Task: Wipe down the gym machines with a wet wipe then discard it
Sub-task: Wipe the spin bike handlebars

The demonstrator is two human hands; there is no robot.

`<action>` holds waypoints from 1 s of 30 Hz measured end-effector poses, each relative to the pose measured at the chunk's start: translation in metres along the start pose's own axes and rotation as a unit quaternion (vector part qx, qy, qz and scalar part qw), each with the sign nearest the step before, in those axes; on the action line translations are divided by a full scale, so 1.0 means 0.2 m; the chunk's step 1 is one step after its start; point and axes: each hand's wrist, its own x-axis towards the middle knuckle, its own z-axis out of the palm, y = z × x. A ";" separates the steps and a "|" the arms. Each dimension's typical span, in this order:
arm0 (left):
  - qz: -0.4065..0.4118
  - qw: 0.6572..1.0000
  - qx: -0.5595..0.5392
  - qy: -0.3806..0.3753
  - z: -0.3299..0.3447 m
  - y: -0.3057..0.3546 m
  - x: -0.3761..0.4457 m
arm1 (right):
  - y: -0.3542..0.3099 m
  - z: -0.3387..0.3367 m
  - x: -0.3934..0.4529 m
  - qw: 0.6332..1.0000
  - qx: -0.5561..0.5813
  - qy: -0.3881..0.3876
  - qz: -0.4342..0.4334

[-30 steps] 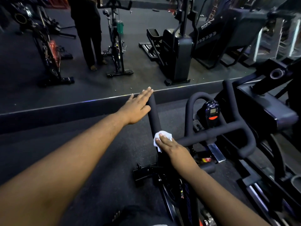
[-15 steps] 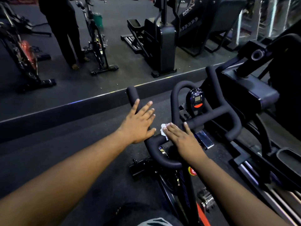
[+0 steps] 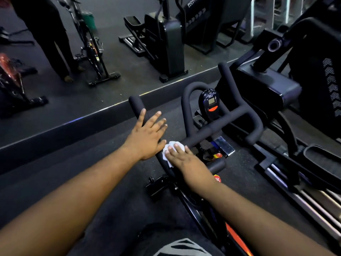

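1. Both hands are on the bike's handlebar: the left hand lies flat with fingers spread on the left horn, grasping nothing.
2. The right hand presses the wipe onto the bar with straight fingers, at the bend near the stem, just beside the left hand.
3. The wipe looks soft, thin and damp; it will likely bunch or slip under flat fingers, so wrapping it round the padded tube and pinching the folds should give a surer hold.
4. The console and right horn look not yet wiped, and discarding comes afterwards.
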 end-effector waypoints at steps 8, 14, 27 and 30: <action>0.008 0.999 -0.041 -0.006 -0.02 -0.01 0.00 | -0.09 0.00 -0.06 0.993 0.006 -0.078 0.088; 0.027 0.998 -0.060 0.010 0.00 -0.01 -0.03 | -0.18 0.04 0.05 0.990 0.015 0.013 0.139; 0.068 0.992 -0.086 0.055 0.06 -0.02 -0.07 | -0.33 0.11 -0.14 0.973 0.015 0.149 0.178; 0.066 0.991 -0.095 0.068 0.08 -0.02 -0.06 | -0.36 0.11 -0.20 0.951 -0.039 0.148 0.270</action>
